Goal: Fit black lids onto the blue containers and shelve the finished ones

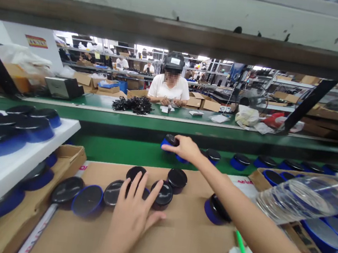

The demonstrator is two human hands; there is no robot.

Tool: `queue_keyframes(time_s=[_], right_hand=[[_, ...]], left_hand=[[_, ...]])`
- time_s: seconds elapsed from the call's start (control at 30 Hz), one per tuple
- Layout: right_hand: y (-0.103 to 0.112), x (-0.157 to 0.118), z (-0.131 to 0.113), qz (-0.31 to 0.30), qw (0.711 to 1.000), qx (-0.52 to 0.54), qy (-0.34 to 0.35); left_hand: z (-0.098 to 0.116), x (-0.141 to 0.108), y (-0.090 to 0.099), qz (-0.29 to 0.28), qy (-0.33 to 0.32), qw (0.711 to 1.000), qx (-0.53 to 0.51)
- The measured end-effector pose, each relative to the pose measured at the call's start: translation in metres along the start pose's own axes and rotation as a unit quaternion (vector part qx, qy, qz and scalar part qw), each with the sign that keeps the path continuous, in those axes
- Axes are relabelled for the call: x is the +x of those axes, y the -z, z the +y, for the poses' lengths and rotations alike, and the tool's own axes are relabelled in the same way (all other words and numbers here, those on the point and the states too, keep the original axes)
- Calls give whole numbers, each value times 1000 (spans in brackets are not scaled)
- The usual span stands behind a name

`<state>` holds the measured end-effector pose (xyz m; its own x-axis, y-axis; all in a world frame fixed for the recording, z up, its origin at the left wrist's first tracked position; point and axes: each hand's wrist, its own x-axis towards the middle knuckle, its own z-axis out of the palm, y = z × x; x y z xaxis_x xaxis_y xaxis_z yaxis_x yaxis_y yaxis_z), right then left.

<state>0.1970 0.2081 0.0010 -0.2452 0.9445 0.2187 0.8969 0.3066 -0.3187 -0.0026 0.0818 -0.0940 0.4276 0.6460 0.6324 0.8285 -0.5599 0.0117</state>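
Note:
My right hand [186, 148] reaches out over the green belt [112, 148] and grips a round blue jar with a black lid [171, 140], thumb on the near side. Closer in, my left hand [134, 209] is spread with its fingers apart over several similar jars on a brown cardboard sheet [184, 237]. Its fingertips lie at or just above a black-lidded jar [163, 195]; whether they touch it I cannot tell. Another jar [177, 180] stands just beyond. To the left is a blue-rimmed jar [87, 200], and under my right forearm stands one more jar [217, 208].
A white foam tray [68, 127] of jars stands at left above a cardboard box [73, 157]. At right, a clear plastic bottle [304, 195] lies near boxed jars. A green pen [243, 252] rests on white tissue. A co-worker [170, 87] sits opposite, behind black cables [132, 104].

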Motion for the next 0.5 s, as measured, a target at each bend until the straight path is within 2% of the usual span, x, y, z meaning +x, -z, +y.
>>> queue_keyframes(time_s=[0.1,0.17,0.23,0.33,0.4,0.47,0.5], right_hand=[[37,-34,-10,38,998,59,5],[46,-74,-22,38,994,86,53],[32,-117,-35,7,988,101,119],[-16,-160,-44,14,982,57,179],[-41,-171,-40,1,976,31,215],[-49,-174,-29,-8,976,18,219],[-48,-175,-22,-11,979,72,190]], left_hand=[[0,1,11,15,78,993,-89],[0,2,19,41,143,979,-142],[0,3,25,69,192,962,-182],[0,3,29,95,218,946,-218],[1,2,29,95,210,945,-233],[5,0,27,88,193,947,-241],[9,-1,25,85,186,948,-245]])
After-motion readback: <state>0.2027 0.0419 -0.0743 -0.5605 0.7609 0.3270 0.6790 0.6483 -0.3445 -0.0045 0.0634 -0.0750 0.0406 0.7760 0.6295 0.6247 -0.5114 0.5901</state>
